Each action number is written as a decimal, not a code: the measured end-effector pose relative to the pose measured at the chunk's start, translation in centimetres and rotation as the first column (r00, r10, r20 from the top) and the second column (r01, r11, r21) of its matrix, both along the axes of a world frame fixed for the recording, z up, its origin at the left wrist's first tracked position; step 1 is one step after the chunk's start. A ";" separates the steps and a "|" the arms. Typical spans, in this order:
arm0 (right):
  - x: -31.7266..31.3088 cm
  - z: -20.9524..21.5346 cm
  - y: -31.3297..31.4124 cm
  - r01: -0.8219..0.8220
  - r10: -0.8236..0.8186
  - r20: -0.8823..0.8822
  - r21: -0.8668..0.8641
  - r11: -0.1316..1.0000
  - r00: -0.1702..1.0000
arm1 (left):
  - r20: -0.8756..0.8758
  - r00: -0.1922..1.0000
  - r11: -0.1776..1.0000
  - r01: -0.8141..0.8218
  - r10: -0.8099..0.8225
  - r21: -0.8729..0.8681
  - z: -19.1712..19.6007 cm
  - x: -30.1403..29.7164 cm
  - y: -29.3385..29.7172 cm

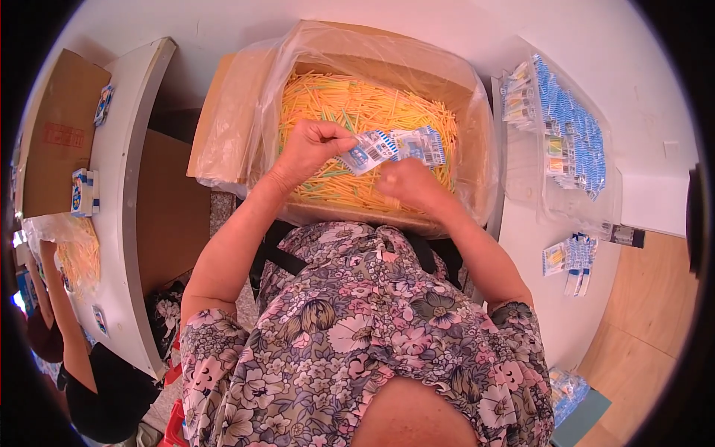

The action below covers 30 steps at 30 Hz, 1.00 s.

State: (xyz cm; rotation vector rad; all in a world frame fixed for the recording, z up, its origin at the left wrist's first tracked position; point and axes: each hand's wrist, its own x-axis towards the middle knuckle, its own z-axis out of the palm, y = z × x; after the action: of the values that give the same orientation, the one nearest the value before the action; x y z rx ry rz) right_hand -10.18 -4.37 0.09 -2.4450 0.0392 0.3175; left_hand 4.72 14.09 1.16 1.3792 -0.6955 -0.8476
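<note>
Head cam: L hand (313, 145), knuckles up, thumb & fingertips pinching L end of small flat blue-and-white plastic packet (370, 153), near ctr of pic. R hand (410, 182), just below/R of it, curled & blurred; can't tell if gripping. 2nd blue-and-white plastic packet (423, 144) just R, over thin straight yellow-orange sticks (372, 100) in brown cardboard box (372, 62) w/ crinkly clear plastic liner (485, 141), upper ctr.

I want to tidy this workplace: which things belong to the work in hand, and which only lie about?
Likely part of the work:
held packet, in the left hand
second packet, near the right hand
coloured sticks in the lined box
clear tray of packets

Likely just lying about:
small packs on the left table
brown box there
red thing, lower left, unclear
</note>
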 end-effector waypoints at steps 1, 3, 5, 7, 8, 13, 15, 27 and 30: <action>0.2 0.4 -1.0 0.105 -0.120 0.112 0.133 0.986 0.986 | -0.038 0.999 1.000 -0.012 0.012 -0.011 0.2 0.0 0.1; 0.6 2.4 -2.3 0.188 -0.247 0.202 0.274 0.943 0.948 | -0.052 0.999 1.000 -0.013 0.013 0.002 0.0 0.0 0.1; 1.1 6.4 -2.9 0.387 -0.400 -0.103 0.548 0.742 0.911 | -0.066 0.998 1.000 -0.007 0.008 0.014 0.0 -0.1 0.0; 1.4 7.8 -2.5 0.390 -0.425 -0.095 0.607 0.692 0.900 | -0.072 0.997 0.999 0.008 -0.005 0.047 0.0 -0.3 -0.3; 1.6 8.2 -2.2 0.386 -0.445 -0.089 0.663 0.641 0.891 | -0.073 0.997 0.999 0.011 -0.008 0.048 0.0 -0.2 -0.4; 4.0 8.6 -1.2 0.360 -0.424 -0.070 0.663 0.657 0.903 | -0.024 0.994 0.994 0.106 -0.106 0.007 0.2 -0.2 -0.6; 4.7 8.3 -0.7 0.288 -0.373 0.017 0.603 0.744 0.928 | -0.017 0.992 0.993 0.122 -0.122 -0.008 0.1 -0.1 -0.7; 3.7 8.5 0.1 0.169 -0.341 0.303 0.475 0.864 0.890 | -0.100 0.991 0.994 0.096 -0.090 0.047 -0.2 -0.1 -0.5; 2.2 6.3 0.1 0.173 -0.370 0.348 0.484 0.858 0.862 | -0.101 0.989 0.991 0.114 -0.106 0.070 0.4 -0.6 -1.0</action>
State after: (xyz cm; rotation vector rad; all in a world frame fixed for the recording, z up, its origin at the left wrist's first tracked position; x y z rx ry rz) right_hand -7.96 -4.26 6.41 -1.9667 0.1172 -0.3235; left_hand 4.08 13.09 1.52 1.3667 -0.6753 -1.0309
